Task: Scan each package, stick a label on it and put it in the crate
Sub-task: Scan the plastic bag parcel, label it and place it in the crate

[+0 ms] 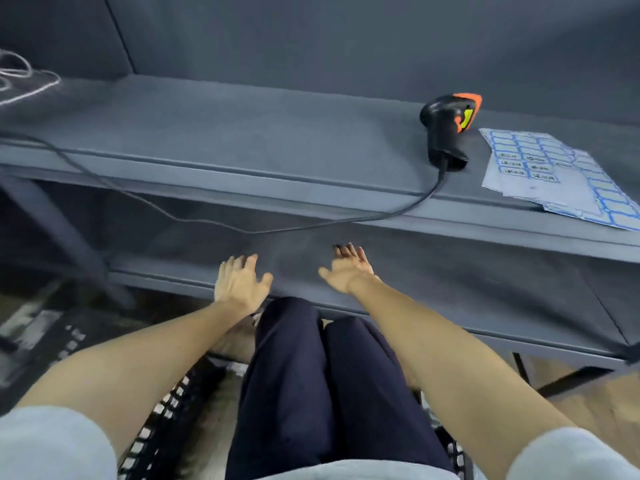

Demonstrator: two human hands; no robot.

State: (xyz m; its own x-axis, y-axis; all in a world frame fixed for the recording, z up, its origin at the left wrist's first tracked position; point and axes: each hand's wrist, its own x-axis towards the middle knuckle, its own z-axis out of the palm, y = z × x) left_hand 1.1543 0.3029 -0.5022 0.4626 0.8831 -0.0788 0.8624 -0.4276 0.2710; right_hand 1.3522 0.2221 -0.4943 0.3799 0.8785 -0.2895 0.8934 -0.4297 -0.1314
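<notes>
Both arms reach forward from the bottom corners of the frame toward the lower shelf (450,271) of a dark grey rack, and neither hand holds anything. The left hand (239,282) sits just left of centre, back of the hand up, its fingers straight and slightly spread with the thumb splayed to the right. The right hand (348,271) sits just right of centre, turned partly palm-inward, its fingers extended and loosely fanned, thumb pointing left; whether either hand touches the shelf surface cannot be told through the blur. The two hands are near each other but apart. On the upper shelf (242,133), toward the upper right of the frame, a black barcode scanner (446,129) with an orange head and a yellow trigger stands on the shelf surface, and its black cable (242,230) drops over the shelf edge and loops leftward across the middle of the frame. Just right of the scanner, at the right edge, lie sheets of blue-bordered labels (554,171), overlapping one another and partly overhanging the shelf edge. A tangle of white cord (20,77) lies at the upper left. Below the hands, the person's knees in dark navy trousers (311,393) fill the lower centre, with pale grey sleeves (52,445) at the bottom corners. No package or crate can be made out.
</notes>
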